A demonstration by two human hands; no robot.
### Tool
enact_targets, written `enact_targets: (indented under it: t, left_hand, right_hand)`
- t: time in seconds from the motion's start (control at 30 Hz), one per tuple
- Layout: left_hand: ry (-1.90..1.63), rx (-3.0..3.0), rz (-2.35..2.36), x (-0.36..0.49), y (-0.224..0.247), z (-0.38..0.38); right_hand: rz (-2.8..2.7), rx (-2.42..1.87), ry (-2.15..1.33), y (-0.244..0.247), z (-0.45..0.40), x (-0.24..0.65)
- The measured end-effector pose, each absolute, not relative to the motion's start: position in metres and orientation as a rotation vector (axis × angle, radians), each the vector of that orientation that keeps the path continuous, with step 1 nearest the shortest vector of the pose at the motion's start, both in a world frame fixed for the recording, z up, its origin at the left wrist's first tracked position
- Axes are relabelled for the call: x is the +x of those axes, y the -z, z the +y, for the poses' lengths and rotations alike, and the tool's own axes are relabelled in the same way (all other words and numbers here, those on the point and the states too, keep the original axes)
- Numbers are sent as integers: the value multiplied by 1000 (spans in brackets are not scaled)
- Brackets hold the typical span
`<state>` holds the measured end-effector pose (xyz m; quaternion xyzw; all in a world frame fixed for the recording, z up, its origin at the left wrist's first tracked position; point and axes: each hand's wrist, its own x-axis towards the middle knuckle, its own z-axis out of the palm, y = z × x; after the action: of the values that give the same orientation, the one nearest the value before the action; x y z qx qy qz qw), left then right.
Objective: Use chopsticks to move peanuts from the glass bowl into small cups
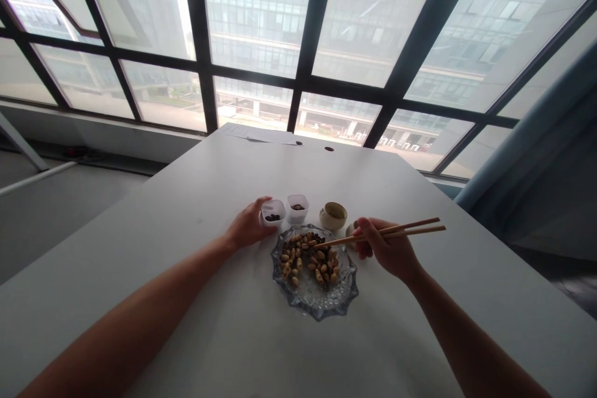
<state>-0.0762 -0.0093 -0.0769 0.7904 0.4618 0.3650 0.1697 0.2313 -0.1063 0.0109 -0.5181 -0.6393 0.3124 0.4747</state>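
My left hand (250, 224) is wrapped round a small clear plastic cup (274, 208) with dark pieces at its bottom. A pair of wooden chopsticks (410, 228) is held in my right hand (385, 247), and their tips touch the nuts in a scalloped glass plate (314, 310). Peanuts (291, 258) lie at the plate's left, other brown nuts (324, 266) at its right, with dark pieces at the back. Beside the held cup stands a second clear cup (297, 214) with small dark contents. A beige round cup (333, 216) is right of it. Another pale cup is partly hidden behind my right fingers.
The white table (209, 336) reaches forward to large windows with black frames (345, 90). Papers (261, 136) lie at its far edge, near two round holes. A blue-grey curtain (536, 130) hangs at the right.
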Motion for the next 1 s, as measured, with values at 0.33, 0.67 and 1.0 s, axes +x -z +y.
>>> enact_targets:
  t: [0.33, 0.67, 1.0]
  left_hand:
    - [-1018, 2246, 1305, -76, 75, -11]
    - [-1001, 2228, 1317, -76, 76, -10]
    - [-991, 2225, 1323, -77, 77, -10]
  right_hand:
    - [-2049, -1103, -732, -24, -124, 222]
    - [-2215, -995, -438, -15, -122, 215]
    - [-2256, -967, -383, -16, -125, 209]
